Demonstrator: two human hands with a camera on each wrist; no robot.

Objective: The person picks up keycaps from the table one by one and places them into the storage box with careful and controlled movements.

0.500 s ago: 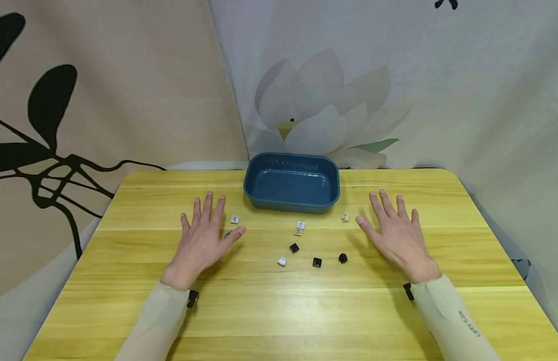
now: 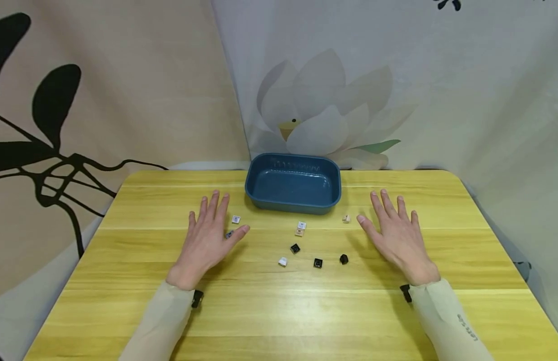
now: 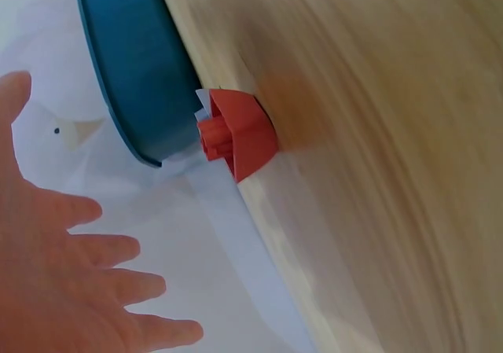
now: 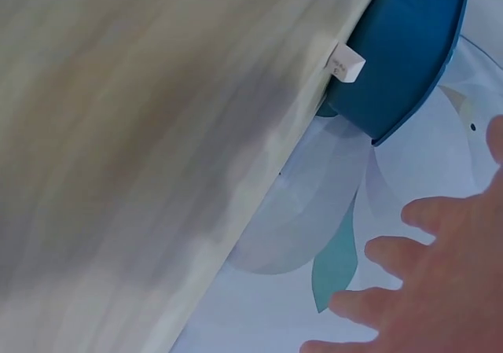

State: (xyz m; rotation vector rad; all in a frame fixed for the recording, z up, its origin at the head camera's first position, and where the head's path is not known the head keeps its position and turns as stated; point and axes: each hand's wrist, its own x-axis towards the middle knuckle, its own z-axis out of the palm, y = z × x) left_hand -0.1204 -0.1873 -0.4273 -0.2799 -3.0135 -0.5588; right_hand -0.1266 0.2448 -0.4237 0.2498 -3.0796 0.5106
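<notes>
My left hand [image 2: 204, 240] hovers over the left of the table with straight, spread fingers and holds nothing. Beside its thumb lies a bluish-grey keycap [image 2: 229, 234], with a white keycap [image 2: 235, 219] just beyond. A red keycap [image 3: 244, 133] with its stem showing lies close by in the left wrist view; the hand hides it from the head view. My right hand [image 2: 400, 240], likewise spread and holding nothing, hovers on the right. Left of its thumb is a pale keycap [image 2: 346, 219], also white-looking in the right wrist view [image 4: 346, 63].
A blue rectangular basin [image 2: 293, 206] stands at the table's back edge. Between the hands lie a white keycap [image 2: 302, 225] against an orange-tinted one [image 2: 299, 232], another white one [image 2: 283, 261], and three black keycaps [image 2: 318, 263]. A printed cloth [image 2: 170, 90] hangs behind.
My left hand has shifted slightly to the right, its fingers a little closer together. The right hand has barely moved, and the keycaps and basin keep their places.
</notes>
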